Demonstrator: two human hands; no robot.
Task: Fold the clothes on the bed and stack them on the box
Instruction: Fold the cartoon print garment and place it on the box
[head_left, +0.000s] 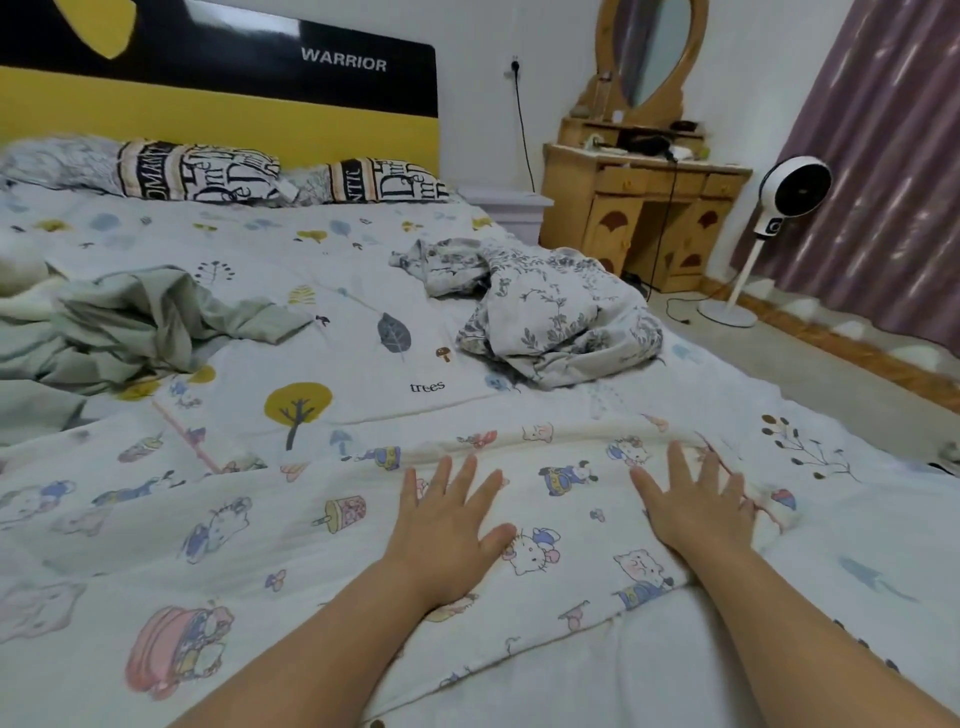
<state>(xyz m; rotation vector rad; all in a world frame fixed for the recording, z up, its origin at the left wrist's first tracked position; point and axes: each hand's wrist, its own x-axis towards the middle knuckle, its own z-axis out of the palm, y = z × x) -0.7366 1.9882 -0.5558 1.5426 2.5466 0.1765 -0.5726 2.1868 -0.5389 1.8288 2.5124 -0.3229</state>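
Cartoon-print cloth (311, 525) — spread flat on bed (363, 322).

Pillows (197, 171); dresser (644, 208); fan (779, 208)

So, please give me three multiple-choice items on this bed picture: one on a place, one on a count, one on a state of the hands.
1. Where does the green garment lie?
A. left side of the bed
B. on the floor
C. on the dresser

2. How many pillows lie at the headboard?
A. one
B. two
C. four

3. How are the hands on the cartoon-print cloth?
A. fists
B. pinching it
C. flat, fingers spread

Key: 1 A, it lies crumpled at left. 2 B, two lettered pillows. 3 C, left hand and right hand press flat.
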